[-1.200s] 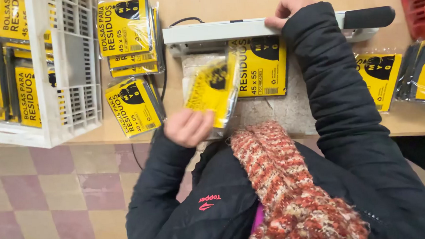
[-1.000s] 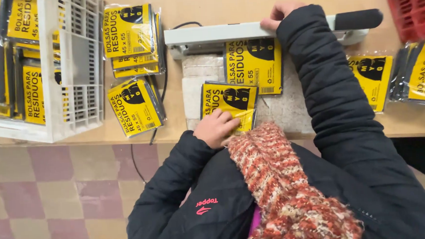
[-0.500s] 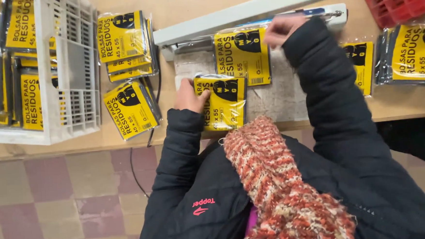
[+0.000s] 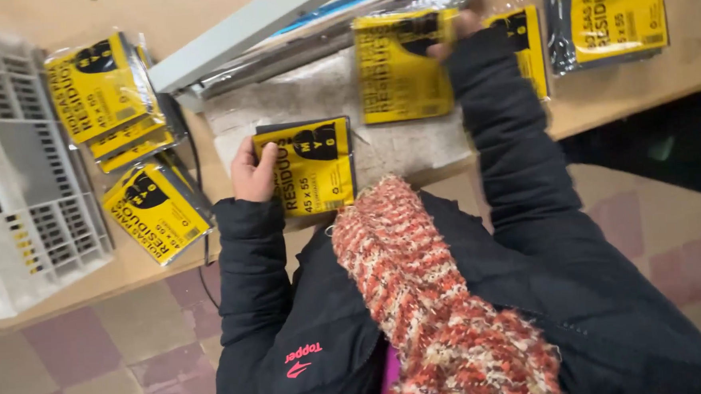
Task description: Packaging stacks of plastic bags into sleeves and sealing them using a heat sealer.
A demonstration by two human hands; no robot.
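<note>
Two bare hands work over a wooden bench (image 4: 130, 268) in the single head view. At centre left of the frame, the left hand (image 4: 252, 174) has its grip closed on the left edge of a yellow-and-black packet (image 4: 311, 169), thumb lying on the face; this packet lies flat on a pale speckled mat (image 4: 321, 94) just above the person's red-and-white knitted scarf (image 4: 428, 297). Toward the upper middle, the right hand (image 4: 458, 33) shows only its fingertips beyond the dark jacket sleeve (image 4: 508, 149); they press on the upper right corner of a second yellow packet (image 4: 400, 66), which rests on the same mat with its top edge at a grey heat sealer (image 4: 278, 29). How tight that grip is cannot be told. The sealer's long arm slants up toward the top of the frame. More yellow packets are stacked at upper left (image 4: 101, 90), one lies lower left (image 4: 158, 209), and another pile sits at upper right (image 4: 609, 11). A white plastic crate (image 4: 31, 198) stands at the left edge.
</note>
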